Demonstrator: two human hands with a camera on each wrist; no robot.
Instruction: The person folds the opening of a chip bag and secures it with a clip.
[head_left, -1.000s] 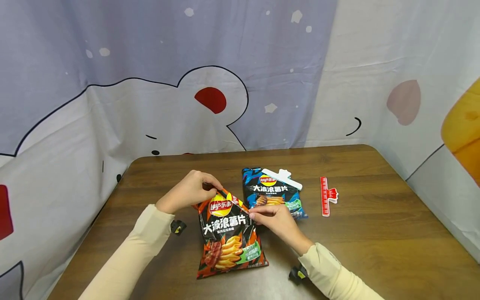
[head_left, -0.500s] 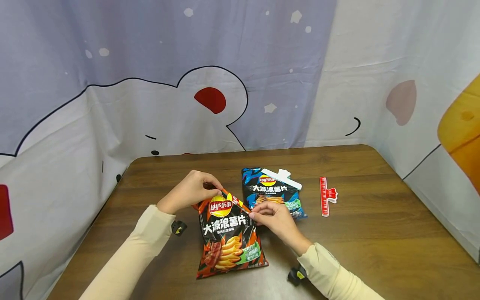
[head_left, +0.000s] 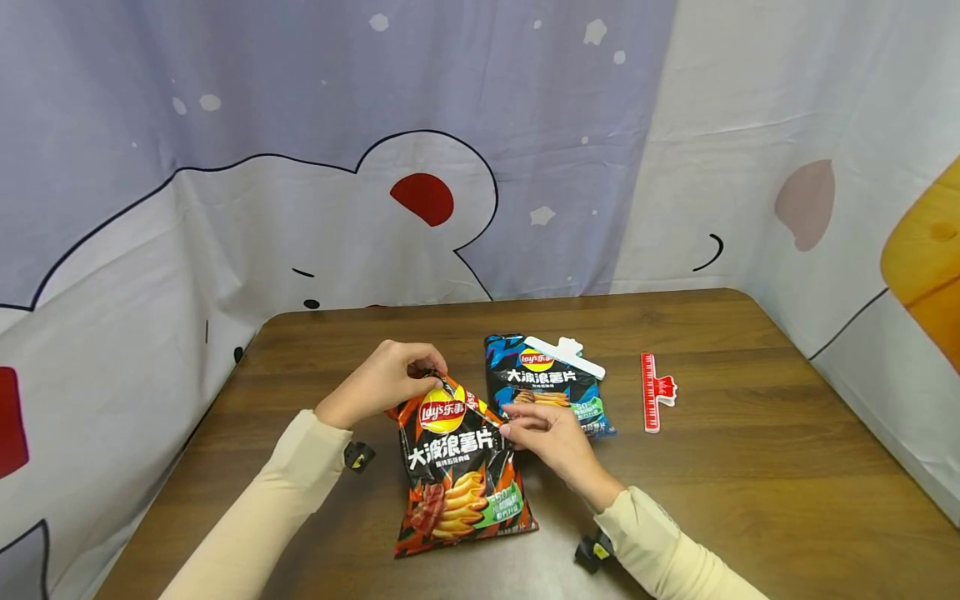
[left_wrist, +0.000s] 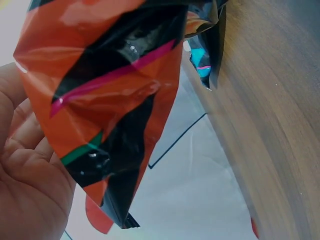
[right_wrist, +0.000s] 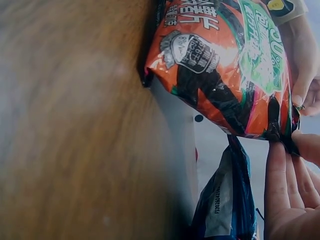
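Note:
An orange-and-black bag of chips [head_left: 457,467] stands tilted in the middle of the table, its printed front toward the head camera. My left hand [head_left: 386,377] pinches its top edge near the upper left. At the upper right corner my right hand [head_left: 551,437] pinches the edge between thumb and fingers, which the right wrist view also shows. Behind lies a blue-and-black bag of chips [head_left: 532,379], partly hidden by the right hand, with a white bag clip [head_left: 566,358] across its top. In the left wrist view the orange bag's side [left_wrist: 115,90] covers part of the left hand.
A red bag clip [head_left: 651,393] with a white edge lies on the wooden table [head_left: 750,467], to the right of the blue bag. A printed cloth curtain [head_left: 300,100] hangs behind the table and along its sides.
The left fingers have shifted slightly at the top edge of the orange bag, and a dark fold now shows there. The right hand and the other things stay in place.

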